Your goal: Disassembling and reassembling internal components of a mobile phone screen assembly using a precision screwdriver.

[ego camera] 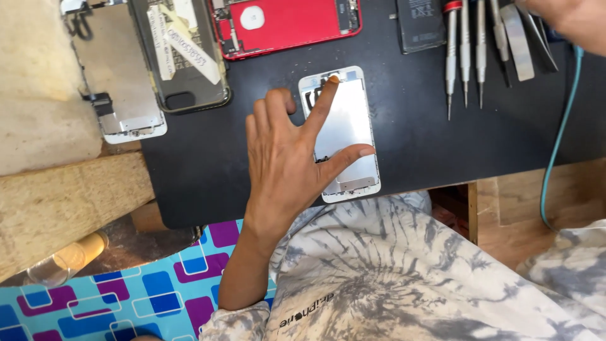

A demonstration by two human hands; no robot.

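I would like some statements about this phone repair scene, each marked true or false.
1. The left hand rests on the white phone screen panel, index finger at its upper end. True.
2. The panel lies on bare wood. False: it lies on a black mat.
3. The red phone housing lies beyond the panel, at the mat's far edge. True.
4. The right hand holds the panel too. False: it is at the upper right, by the screwdrivers and tweezers.
5. The cable on the right is red. False: it is teal.

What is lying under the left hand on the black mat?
A white phone screen panel, metal back up, lies under the left hand, index finger and thumb touching it. The hand covers its left edge.
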